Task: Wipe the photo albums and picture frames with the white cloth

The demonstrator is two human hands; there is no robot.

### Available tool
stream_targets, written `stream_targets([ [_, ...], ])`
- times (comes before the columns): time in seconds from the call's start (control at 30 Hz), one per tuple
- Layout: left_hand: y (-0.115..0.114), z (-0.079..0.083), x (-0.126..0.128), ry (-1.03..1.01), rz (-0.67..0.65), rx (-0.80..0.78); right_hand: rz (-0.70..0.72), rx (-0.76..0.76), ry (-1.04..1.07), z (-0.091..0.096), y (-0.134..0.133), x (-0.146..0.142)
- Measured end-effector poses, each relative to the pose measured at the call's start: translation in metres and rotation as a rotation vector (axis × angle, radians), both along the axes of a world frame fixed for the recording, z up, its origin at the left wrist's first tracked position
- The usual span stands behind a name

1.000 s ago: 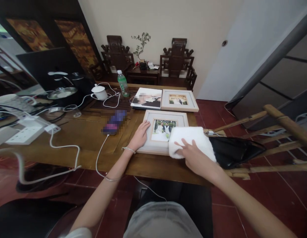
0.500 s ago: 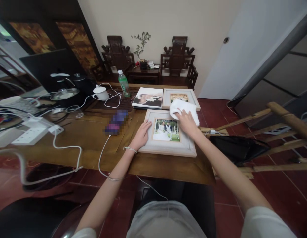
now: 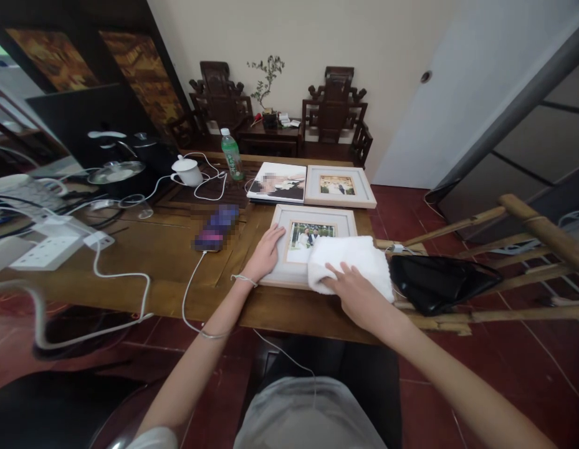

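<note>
A white picture frame [image 3: 278, 265] with a couple's photo lies flat near the table's front edge. Along its left side, my left hand [image 3: 269, 249] grips the border with the fingers on top. My right hand [image 3: 357, 290] holds a folded white towel [image 3: 349, 259], pressed over the frame's lower right corner. The towel hides that corner and part of the photo. Behind it lie a second framed photo [image 3: 365, 187] and a white-edged photo album or panel [image 3: 283, 181], side by side.
A phone [image 3: 217, 227] on a charging cable lies left of the frame. Farther left are a green bottle [image 3: 232, 156], a lidded white cup [image 3: 187, 171], a power strip [image 3: 50, 249] and loose cables. A black bag [image 3: 441, 280] rests on a wooden rack at right.
My right hand has moved the towel from the frame's upper right corner down to its lower right corner. The second framed photo is uncovered. My left hand stays at the left side.
</note>
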State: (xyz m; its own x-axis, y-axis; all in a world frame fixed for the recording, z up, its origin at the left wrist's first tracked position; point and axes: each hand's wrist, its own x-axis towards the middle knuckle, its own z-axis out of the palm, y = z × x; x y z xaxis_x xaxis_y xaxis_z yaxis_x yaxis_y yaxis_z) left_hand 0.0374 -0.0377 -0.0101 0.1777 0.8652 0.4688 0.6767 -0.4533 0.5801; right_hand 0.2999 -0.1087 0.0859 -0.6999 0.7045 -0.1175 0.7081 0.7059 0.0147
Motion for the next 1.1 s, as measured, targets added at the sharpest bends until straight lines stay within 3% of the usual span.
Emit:
stream_targets([
  [0.13, -0.001, 0.001, -0.002, 0.004, -0.024, -0.006, -0.015, -0.021, 0.076, -0.009, 0.016, 0.0],
  [0.37, -0.001, 0.0, -0.004, 0.021, -0.034, 0.002, -0.092, 0.188, 0.157, -0.027, 0.103, -0.009],
  [0.5, -0.001, 0.001, -0.003, 0.016, -0.026, 0.007, -0.135, 0.274, 0.175, -0.032, 0.128, -0.015],
  [0.63, -0.001, 0.001, -0.002, -0.004, -0.012, 0.006, -0.117, 0.242, 0.185, -0.034, 0.112, -0.016],
  [0.93, -0.001, -0.001, -0.001, 0.008, -0.018, 0.017, 0.006, 0.006, 0.219, -0.015, 0.001, 0.002],
  [1.0, -0.001, -0.001, -0.001, 0.013, -0.028, 0.012, 0.031, -0.028, 0.238, -0.013, -0.003, 0.006],
  [1.1, -0.001, -0.001, -0.002, 0.022, -0.037, 0.005, 0.048, -0.009, 0.276, -0.017, 0.012, 0.007],
])
